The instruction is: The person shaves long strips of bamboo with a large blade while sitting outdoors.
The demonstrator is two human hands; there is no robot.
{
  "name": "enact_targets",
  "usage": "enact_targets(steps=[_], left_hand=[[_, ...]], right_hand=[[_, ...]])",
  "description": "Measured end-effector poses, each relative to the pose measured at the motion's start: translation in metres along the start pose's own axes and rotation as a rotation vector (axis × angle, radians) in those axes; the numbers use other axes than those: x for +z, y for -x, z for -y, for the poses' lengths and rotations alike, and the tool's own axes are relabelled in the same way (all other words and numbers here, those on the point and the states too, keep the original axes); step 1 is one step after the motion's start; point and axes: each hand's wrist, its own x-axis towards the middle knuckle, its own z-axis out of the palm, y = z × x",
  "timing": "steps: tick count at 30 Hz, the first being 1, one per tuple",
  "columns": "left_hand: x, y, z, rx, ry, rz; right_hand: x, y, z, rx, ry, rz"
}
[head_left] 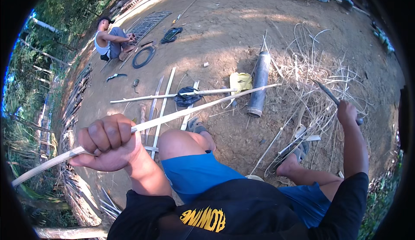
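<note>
Clearly the left hand (108, 143) has its fingers closed tight around a long pale split bamboo strip (181, 112), which runs from seven o'clock across the knee toward two o'clock, its far tip near a dark grey cylindrical tube (259, 84) lying on the dirt ground (225, 28). Out at three o'clock, the right hand (348, 112) grips the handle of a slim dark-bladed knife (328, 94), the blade raised clear of the strip. Behind it, a tangle of thin pale shavings (311, 63) suggests much trimming is done; several untrimmed pale slats (162, 97) at the centre look left to work. Another person (112, 41) sits at eleven o'clock.
</note>
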Motion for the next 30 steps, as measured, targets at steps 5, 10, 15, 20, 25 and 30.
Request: enact_targets(steps=[5,10,15,20,25,30], left_hand=[[0.002,-0.002,-0.003,-0.014,0.028,0.008],[0.0,0.005,-0.007,0.02,0.0,-0.02],[0.007,0.001,-0.005,0.037,-0.034,-0.022],[0.027,0.004,-0.004,0.058,-0.067,-0.038],[0.058,0.022,0.002,0.076,-0.091,0.004],[0.075,0.038,0.002,0.089,-0.15,-0.023]], right_hand=[[0.003,0.011,-0.076,0.085,0.09,-0.091],[-0.048,0.029,-0.079,0.101,0.197,0.014],[-0.056,0.032,-0.078,0.205,-0.091,-0.184],[-0.09,0.102,0.044,0.045,-1.08,-0.126],[-0.133,0.234,0.163,-0.318,-1.232,0.172],[-0.127,0.295,0.2,-0.793,-1.344,0.076]])
